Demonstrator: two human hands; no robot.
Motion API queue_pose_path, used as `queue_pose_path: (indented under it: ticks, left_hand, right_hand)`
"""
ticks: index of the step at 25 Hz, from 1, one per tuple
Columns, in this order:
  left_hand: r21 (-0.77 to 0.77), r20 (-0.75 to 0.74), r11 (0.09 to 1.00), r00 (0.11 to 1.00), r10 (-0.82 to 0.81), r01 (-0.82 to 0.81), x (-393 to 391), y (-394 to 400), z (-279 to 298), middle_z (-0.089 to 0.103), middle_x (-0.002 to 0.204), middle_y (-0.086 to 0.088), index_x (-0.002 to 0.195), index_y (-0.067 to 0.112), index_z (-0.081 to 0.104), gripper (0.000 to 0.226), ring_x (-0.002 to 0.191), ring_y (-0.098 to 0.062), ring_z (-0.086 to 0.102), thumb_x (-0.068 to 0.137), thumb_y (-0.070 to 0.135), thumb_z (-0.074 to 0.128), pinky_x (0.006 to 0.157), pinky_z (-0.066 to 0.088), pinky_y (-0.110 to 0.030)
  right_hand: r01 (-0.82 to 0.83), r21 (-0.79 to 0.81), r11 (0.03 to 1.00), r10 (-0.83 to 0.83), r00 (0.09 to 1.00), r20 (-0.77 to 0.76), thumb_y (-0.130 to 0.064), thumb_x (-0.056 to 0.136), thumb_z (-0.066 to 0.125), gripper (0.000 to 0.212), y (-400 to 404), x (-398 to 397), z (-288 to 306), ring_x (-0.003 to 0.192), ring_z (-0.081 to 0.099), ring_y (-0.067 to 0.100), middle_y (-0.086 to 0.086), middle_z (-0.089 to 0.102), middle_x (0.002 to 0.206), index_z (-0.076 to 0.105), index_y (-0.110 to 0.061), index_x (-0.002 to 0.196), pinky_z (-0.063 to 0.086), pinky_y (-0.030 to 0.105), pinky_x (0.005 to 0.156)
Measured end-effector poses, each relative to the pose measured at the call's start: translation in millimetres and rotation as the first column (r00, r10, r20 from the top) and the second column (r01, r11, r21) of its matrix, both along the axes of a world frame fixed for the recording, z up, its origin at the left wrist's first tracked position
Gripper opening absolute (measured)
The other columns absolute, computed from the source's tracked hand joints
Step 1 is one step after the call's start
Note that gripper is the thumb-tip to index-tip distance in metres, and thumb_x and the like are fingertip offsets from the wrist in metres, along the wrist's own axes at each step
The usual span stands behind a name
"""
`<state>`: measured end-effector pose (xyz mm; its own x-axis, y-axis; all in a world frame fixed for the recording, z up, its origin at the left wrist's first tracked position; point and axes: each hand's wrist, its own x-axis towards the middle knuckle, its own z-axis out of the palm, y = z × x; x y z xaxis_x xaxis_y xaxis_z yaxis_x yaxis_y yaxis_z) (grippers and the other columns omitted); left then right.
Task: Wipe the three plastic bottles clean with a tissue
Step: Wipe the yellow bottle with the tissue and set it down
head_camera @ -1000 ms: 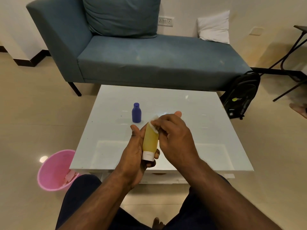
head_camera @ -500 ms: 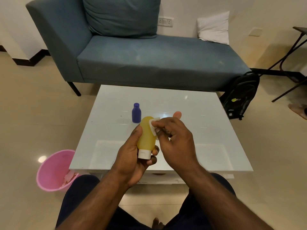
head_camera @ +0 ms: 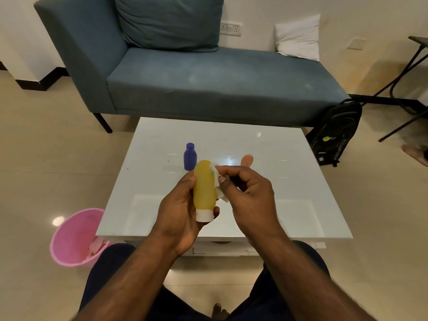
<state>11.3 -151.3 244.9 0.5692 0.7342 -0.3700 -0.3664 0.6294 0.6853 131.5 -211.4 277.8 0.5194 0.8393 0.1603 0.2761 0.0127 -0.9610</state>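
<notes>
Right now the left hand grips the yellow bottle w/ fingers curled round its body, white cap pointing near toward the person, rounded base tipped far. Prob. held that way so the long side faces the right hand, giving the wipe a full run along the plastic. Right hand pinches a small white tissue btwn thumb and fingertips and presses it against the bottle's right side, upper half; tissue touches the bottle, a loose corner hangs lower down.

Bottle sits btwn both hands, lifted above the near-middle of the white counter, not resting on it. A blue bottle stands upright on the counter just beyond the yellow one, slightly left, apart from both hands. Third bottle: not in view, can't tell where it is.

Pink bin on the floor at near left, w/ some crumpled scraps inside, handy for dropping used tissue. Judging by this, the job is mid-way: yellow one being wiped, cap end likely still to do.
</notes>
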Motion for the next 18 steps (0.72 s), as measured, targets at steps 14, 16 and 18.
queue_pose_path:
  ticks: [14, 16, 18]
  left_hand:
    - [-0.094, 0.256, 0.993, 0.966, -0.040, 0.066, -6, 2, 7, 0.070, 0.117, -0.010, 0.139, 0.030, 0.061, 0.045, 0.090, -0.022, 0.067, 0.099, 0.046, 0.045, 0.073, 0.058, -0.038]
    - [-0.111, 0.273, 0.991, 0.961, -0.037, 0.070, -3, 2, 6, 0.071, 0.118, -0.011, 0.141, 0.027, 0.059, 0.047, 0.099, -0.025, 0.071, 0.101, 0.045, 0.043, 0.084, 0.060, -0.044]
    - [-0.118, 0.272, 0.992, 0.962, -0.017, 0.051, 0, 1, 5, 0.072, 0.111, -0.011, 0.143, 0.021, 0.057, 0.050, 0.095, -0.024, 0.072, 0.103, 0.045, 0.040, 0.079, 0.062, -0.041]
  right_hand:
    - [-0.026, 0.051, 0.998, 0.018, 0.991, 0.136, -0.010, 0.090, 0.063, 0.022, -25, -3, 9, 0.098, 0.063, 0.007, -0.016, 0.067, 0.097, 0.070, -0.028, 0.101, 0.051, 0.016, 0.077]
    - [-0.088, 0.062, 0.994, 0.067, 0.957, 0.282, -0.006, 0.089, 0.064, 0.021, -24, -14, 9, 0.099, 0.061, 0.006, -0.013, 0.066, 0.099, 0.071, -0.022, 0.100, 0.050, 0.016, 0.080]
    - [-0.128, 0.023, 0.991, 0.103, 0.877, 0.470, -0.010, 0.087, 0.063, 0.019, -23, -27, 3, 0.097, 0.059, 0.008, -0.007, 0.065, 0.101, 0.071, -0.018, 0.102, 0.048, 0.015, 0.084]
